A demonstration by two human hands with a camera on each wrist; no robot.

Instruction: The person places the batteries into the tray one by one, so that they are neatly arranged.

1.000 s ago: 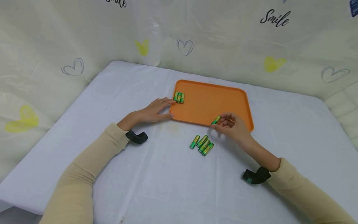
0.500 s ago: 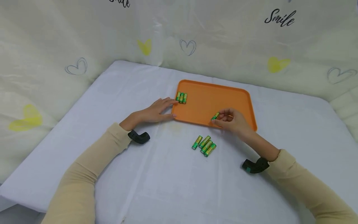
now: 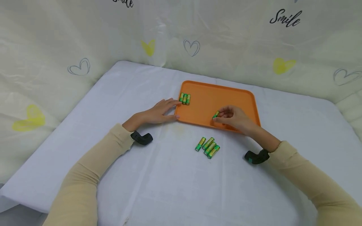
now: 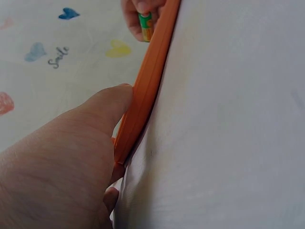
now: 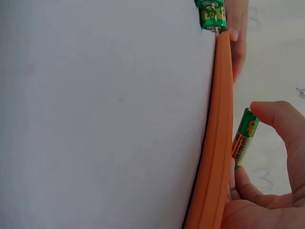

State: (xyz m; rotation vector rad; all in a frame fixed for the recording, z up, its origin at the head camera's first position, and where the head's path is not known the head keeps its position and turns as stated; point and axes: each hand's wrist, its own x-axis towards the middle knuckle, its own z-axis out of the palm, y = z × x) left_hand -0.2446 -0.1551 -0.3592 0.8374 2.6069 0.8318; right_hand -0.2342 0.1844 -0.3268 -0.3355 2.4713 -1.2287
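Observation:
An orange tray [image 3: 220,95] lies on the white cloth. My left hand [image 3: 159,113] rests at its left edge, fingers stretched out, with the thumb touching the front rim in the left wrist view. Three green and yellow batteries [image 3: 184,99] stand side by side inside the tray's left end, right by those fingertips. Over the front part of the tray, my right hand [image 3: 234,119] pinches one battery [image 5: 245,138] endwise between thumb and finger. The held battery [image 3: 216,115] is tilted.
In front of the tray, several more batteries [image 3: 210,146] lie slanted on the white tablecloth [image 3: 169,182]. One battery [image 3: 200,144] sits slightly apart on their left. A pale curtain [image 3: 232,40] printed with hearts hangs behind the table.
My right hand has moved forward and slightly left with the battery, from the tray's front rim to over its inside. The left hand stays at the tray's edge. The head view has shifted slightly.

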